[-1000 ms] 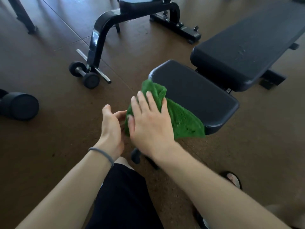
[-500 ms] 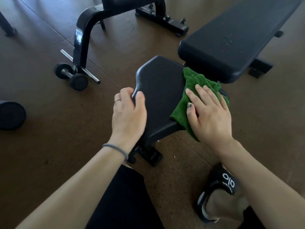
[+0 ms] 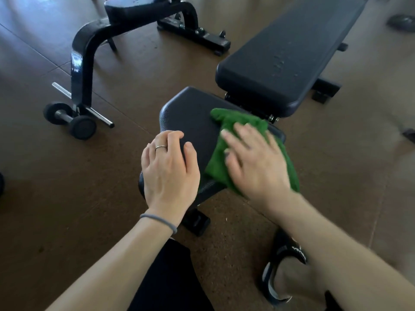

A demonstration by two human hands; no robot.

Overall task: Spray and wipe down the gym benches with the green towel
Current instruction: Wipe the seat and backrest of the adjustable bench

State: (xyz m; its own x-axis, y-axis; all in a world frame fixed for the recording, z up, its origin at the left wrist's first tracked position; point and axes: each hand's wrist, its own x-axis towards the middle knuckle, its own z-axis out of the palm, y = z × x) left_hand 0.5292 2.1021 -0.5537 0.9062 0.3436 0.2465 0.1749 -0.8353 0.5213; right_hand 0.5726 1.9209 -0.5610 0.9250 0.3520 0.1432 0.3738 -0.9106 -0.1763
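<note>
A black gym bench has a small seat pad [image 3: 190, 113] near me and a long back pad [image 3: 280, 57] running to the upper right. The green towel [image 3: 238, 122] lies crumpled on the right part of the seat pad. My right hand [image 3: 256, 162] presses flat on the towel, fingers straight and blurred with motion. My left hand [image 3: 168, 169] rests on the seat pad's near-left edge, its fingers curled over the rim. No spray bottle is in view.
A second black bench frame [image 3: 87, 52] with small wheels [image 3: 82, 126] stands on the brown floor at the upper left. The bench's foot [image 3: 197, 223] sits below the seat. My black sandal [image 3: 283, 265] is at the lower right, my dark shorts at the bottom.
My right hand carried the towel from the seat's near-left corner across to its right side and keeps rubbing there. My left hand let go of the towel and settled on the seat's edge.
</note>
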